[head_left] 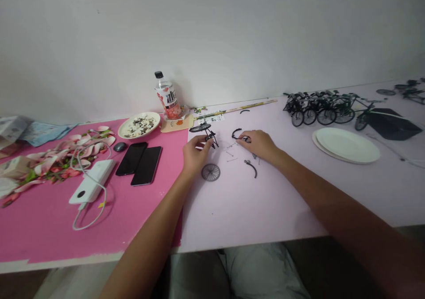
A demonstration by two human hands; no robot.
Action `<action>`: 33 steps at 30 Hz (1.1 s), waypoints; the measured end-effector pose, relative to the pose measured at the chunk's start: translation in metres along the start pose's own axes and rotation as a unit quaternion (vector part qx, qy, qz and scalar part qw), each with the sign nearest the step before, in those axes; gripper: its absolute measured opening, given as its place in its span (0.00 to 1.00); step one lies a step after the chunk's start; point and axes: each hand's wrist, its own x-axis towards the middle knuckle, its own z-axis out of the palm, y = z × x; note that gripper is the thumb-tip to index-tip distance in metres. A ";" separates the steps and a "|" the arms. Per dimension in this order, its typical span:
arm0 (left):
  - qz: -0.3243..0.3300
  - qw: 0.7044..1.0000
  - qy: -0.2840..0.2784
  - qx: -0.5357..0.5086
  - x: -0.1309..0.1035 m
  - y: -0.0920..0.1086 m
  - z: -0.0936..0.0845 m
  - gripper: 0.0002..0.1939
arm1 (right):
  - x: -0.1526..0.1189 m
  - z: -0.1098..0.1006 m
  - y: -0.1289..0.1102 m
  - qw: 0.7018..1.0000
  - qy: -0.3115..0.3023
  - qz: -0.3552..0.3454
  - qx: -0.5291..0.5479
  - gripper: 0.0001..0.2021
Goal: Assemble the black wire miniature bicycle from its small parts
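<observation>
My left hand (pixel 195 153) is closed on a small black model bicycle frame (pixel 214 142), pinched between thumb and fingers. One wheel (pixel 200 127) sits on the frame's far end, tilted almost flat. Just below that hand, a loose spoked wheel (pixel 210 172) lies on the table. My right hand (pixel 260 143) is closed low over the table, with a small dark piece at its fingertips; its kind is too small to make out. Beside those fingers lies a curved black mudguard-like part (pixel 235 133). Nearer me is another curved part (pixel 253 170), and thin grey pieces (pixel 229 154) lie between my hands.
Several assembled model bicycles (pixel 327 108) stand at the back right, near white plates (pixel 348 145). To the left are two phones (pixel 146 166), a white power bank (pixel 91 184) with its cable, artificial flowers (pixel 49 164), a bowl (pixel 124 135) and a drink bottle (pixel 168 97).
</observation>
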 end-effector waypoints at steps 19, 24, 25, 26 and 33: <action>0.004 1.000 0.002 0.014 0.000 0.000 -0.001 0.17 | 0.003 -0.023 0.013 0.998 0.017 0.029 0.046 0.15; 0.007 1.000 -0.003 0.015 -0.001 -0.002 -0.001 0.16 | 0.005 -0.034 0.023 0.997 -0.006 0.060 -0.039 0.20; 0.007 1.000 -0.004 0.015 -0.001 -0.003 0.000 0.16 | 0.006 -0.034 0.025 0.997 -0.015 0.062 -0.049 0.20; 0.006 1.000 -0.005 0.015 -0.001 -0.003 0.000 0.16 | 0.006 -0.033 0.026 0.996 -0.024 0.064 -0.056 0.21; 0.012 1.000 -0.004 0.011 -0.002 -0.003 0.003 0.14 | 0.009 -0.027 0.028 0.992 -0.029 0.084 -0.087 0.19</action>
